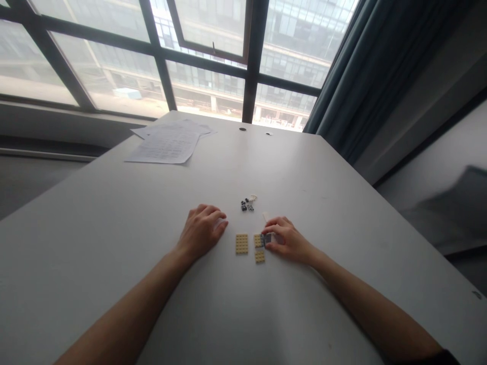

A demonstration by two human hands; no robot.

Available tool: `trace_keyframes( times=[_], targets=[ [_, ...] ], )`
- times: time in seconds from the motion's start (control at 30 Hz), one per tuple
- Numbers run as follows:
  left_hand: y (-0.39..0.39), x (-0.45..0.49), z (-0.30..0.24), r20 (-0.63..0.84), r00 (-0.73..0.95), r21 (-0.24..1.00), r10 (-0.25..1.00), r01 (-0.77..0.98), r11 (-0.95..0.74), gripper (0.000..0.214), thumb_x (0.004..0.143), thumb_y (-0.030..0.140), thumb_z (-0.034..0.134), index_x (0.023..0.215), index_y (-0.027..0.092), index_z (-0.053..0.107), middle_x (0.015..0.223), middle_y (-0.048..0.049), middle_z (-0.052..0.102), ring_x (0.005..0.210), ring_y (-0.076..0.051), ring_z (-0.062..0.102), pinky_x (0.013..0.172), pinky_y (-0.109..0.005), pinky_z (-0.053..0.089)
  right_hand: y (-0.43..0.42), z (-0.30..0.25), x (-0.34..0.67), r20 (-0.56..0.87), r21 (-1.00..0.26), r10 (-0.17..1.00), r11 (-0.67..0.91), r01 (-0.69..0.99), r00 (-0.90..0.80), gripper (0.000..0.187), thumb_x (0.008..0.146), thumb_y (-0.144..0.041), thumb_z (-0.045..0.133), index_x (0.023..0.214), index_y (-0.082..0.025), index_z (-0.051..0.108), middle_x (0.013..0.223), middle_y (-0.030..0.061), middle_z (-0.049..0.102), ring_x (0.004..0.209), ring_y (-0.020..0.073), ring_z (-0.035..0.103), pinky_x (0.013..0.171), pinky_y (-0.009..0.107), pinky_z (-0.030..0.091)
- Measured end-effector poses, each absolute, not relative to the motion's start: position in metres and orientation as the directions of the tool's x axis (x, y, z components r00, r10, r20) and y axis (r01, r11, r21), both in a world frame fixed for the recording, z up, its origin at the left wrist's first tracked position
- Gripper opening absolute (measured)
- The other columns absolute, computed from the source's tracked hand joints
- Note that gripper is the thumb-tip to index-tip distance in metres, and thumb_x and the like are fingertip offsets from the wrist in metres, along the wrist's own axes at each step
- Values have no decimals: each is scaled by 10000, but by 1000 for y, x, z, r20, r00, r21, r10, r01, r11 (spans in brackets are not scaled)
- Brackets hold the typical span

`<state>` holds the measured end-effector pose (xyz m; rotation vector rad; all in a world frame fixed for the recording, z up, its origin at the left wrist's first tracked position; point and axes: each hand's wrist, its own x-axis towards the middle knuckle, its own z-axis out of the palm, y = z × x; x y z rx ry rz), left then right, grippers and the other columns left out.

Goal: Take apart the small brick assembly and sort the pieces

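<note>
My right hand [286, 240] rests on the grey table [114, 228] and pinches a small grey brick [267, 238] between thumb and fingers, right beside a small tan plate [258, 240]. Another small tan plate [259, 257] lies just below it, and a larger tan studded plate [241, 244] lies to the left. My left hand [201, 230] lies on the table left of the large plate, fingers curled loosely, holding nothing that I can see. A little cluster of dark and pale small pieces [248, 204] sits farther back. A pale piece [265, 216] lies near my right hand's fingers.
Several printed paper sheets [167, 142] lie at the table's far left. Two round cable holes [242, 129] mark the far edge. Large windows stand behind the table and a dark curtain [365, 76] hangs at the right.
</note>
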<state>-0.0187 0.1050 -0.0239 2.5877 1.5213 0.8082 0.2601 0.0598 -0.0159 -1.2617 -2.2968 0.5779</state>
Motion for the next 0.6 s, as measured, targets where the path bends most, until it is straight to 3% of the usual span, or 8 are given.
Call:
trace_keyframes(
  times=[0.6],
  targets=[
    [106,-19,-25,419,400,275,815,799,-534,244,862,360,506,922,198,677,998,-65,673,991,-255,535,880,-417,369,55,-18,262,193,-507,874,478,718,-445,323,731,-231,731,1044,-233,652,1139,67,580,1103,244,470,975,440,370]
  ],
)
